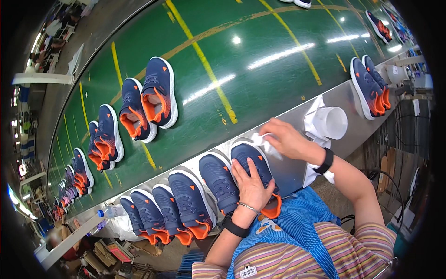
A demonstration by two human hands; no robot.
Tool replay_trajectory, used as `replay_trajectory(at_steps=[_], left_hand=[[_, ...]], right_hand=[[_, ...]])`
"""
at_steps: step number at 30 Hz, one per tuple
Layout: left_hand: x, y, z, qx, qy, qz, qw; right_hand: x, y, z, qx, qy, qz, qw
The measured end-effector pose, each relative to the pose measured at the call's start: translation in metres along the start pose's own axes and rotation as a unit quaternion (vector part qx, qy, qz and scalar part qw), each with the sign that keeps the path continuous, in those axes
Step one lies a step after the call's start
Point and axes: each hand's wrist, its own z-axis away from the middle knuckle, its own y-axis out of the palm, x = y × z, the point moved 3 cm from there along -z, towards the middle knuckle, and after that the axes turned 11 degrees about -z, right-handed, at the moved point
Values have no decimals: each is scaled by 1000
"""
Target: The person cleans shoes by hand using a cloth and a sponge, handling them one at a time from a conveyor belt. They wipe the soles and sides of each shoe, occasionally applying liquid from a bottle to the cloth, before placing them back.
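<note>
My left hand (252,182) lies flat on a navy shoe with an orange heel (248,157), pressing it against the steel ledge (346,100) of the conveyor. My right hand (284,136) holds a crumpled white cloth (264,142) against the toe of that same shoe. Both wrists wear black bands. To the left, several more navy and orange shoes (190,202) lean side by side on the ledge.
A green conveyor belt (241,69) with yellow lines carries pairs of shoes (148,100) along its left side. A white cup (335,122) on white cloth stands right of my hand. Another shoe pair (370,86) rests far right. A plastic bottle (109,212) lies at lower left.
</note>
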Motion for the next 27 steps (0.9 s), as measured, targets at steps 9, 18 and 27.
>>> replay_trajectory(at_steps=[9, 18, 27], left_hand=[[5, 2, -3, -12, 3, 47, 999], [8, 6, 1, -35, 8, 53, 998], [12, 5, 2, -45, 6, 65, 997]], right_hand=[[-32, 69, -56, 66, 199, -117, 971], [-41, 64, -24, -37, 142, -115, 982], [-30, 67, -22, 21, 63, -104, 992]])
